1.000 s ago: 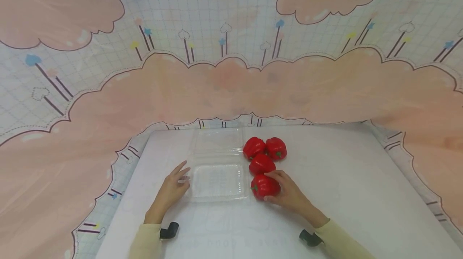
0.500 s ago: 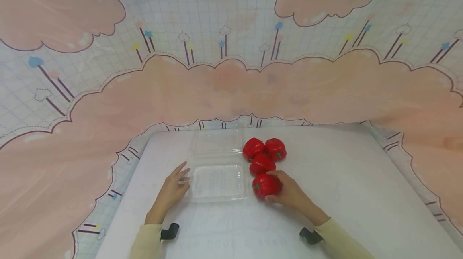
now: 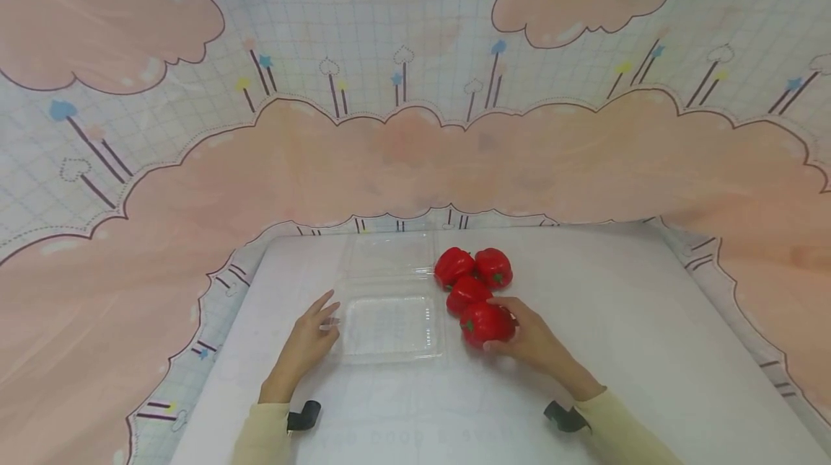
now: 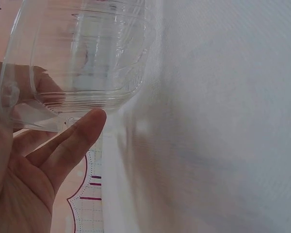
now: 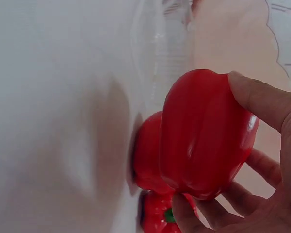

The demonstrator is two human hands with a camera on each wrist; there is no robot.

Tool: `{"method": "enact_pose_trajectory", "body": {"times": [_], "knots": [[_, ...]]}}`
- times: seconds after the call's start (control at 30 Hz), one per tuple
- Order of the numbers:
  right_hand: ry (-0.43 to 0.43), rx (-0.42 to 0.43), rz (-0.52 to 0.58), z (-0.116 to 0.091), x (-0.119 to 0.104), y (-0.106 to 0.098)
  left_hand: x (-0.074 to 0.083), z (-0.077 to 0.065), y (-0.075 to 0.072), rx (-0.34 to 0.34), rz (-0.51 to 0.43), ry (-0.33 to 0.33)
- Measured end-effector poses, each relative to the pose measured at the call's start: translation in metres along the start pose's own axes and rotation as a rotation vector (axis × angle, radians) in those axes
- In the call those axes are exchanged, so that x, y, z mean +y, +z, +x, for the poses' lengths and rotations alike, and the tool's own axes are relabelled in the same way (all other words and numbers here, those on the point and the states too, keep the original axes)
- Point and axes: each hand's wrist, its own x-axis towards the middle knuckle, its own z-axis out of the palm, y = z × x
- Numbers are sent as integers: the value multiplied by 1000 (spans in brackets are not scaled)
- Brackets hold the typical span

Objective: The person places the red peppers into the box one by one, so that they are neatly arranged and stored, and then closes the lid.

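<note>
A red bell pepper (image 3: 487, 325) is in my right hand (image 3: 535, 339), thumb on one side and fingers on the other. In the right wrist view the held bell pepper (image 5: 203, 136) hangs clear of the table, its shadow on the white surface. Left of it lies a clear plastic container (image 3: 389, 360), its lid (image 3: 392, 252) folded back flat. My left hand (image 3: 305, 335) holds the container's left edge. In the left wrist view, the thumb of my left hand (image 4: 43, 165) lies against the container's outer wall (image 4: 92, 99), and other fingers show through the plastic.
Three more red bell peppers lie close together beyond my right hand: a near one (image 3: 469, 295), one at back left (image 3: 454, 267) and one at back right (image 3: 494, 267). A white sheet (image 3: 617, 335) covers the table. A cloud-patterned curtain (image 3: 415, 162) hangs behind and around it.
My right hand has lifted the bell pepper slightly and shifted it to the right and away from me. My left hand and the container have stayed in place.
</note>
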Motion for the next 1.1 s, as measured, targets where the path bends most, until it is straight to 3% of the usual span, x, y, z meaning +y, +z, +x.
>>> {"method": "enact_pose_trajectory", "body": {"times": [0.4,1.1], "knots": [[-77,41,-6,3,-9,-13,4,-1,1,21,48,-5],[-67,74,30,12,-30,-8,5,-2,0,21,44,-3]]}}
